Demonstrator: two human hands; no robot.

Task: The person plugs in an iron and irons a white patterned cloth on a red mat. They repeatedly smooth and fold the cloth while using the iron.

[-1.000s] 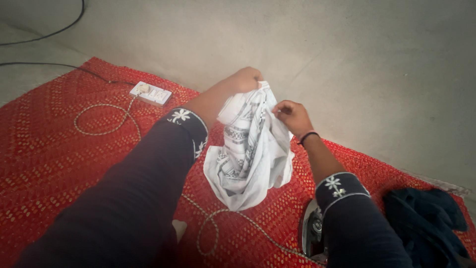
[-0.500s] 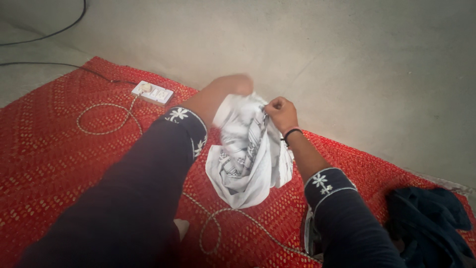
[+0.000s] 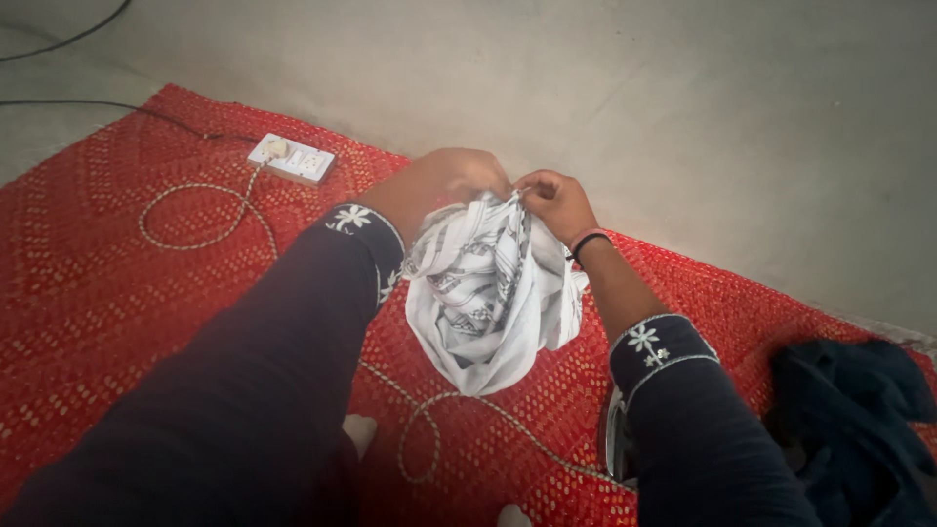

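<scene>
Both hands close their grip on the top edge of one white patterned cloth [image 3: 488, 293]: the left hand [image 3: 451, 176] and right hand [image 3: 556, 200] pinch it side by side, almost touching, forearms angled inward in dark embroidered sleeves. The cloth hangs bunched above a red mat [image 3: 107, 283]. On the mat lie one white socket strip [image 3: 293, 159], one braided cord [image 3: 195, 210], one iron [image 3: 617, 439] and one dark garment [image 3: 859, 420].

Cloth [image 3: 488, 303] under both hands: white, dark grey printed bands and motifs. Mat [image 3: 127, 293] beneath: red, rows of small pale-yellow dashes. Sleeves [image 3: 293, 351]: dark navy, white flower embroidery and white edging at cuffs. Right hand [image 3: 556, 203] wrist: black band [image 3: 586, 241]. Socket strip [image 3: 293, 159], far left of left hand [image 3: 451, 178]: white. Garment heap [image 3: 849, 420], right of right hand: dark navy.
</scene>
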